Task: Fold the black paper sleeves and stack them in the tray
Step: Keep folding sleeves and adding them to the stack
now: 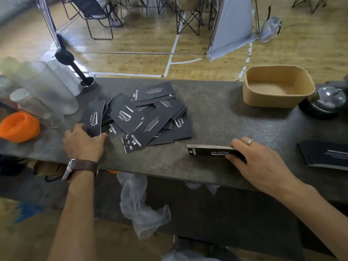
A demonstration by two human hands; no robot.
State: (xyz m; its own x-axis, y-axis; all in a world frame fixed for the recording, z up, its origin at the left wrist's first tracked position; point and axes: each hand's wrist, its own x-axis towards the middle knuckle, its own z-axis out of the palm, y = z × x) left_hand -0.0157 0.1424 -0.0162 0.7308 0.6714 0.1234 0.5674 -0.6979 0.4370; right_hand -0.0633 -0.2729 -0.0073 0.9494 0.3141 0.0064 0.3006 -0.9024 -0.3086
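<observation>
risk, as judged: small stack of sleeves [211, 150] stood on edge nr front edge of worktop [216, 117], pinched by right hand [258, 161]; could've fanned out or slid off w/ a loose grip. left hand [82, 142] pressed flat on one sleeve at left end of loose pile [143, 117], mid-worktop. matte black card, white print, overlapping. tray [278, 87] at back right, empty.

Café counter [216, 113]: cups [47, 87], service bell [328, 99]
</observation>
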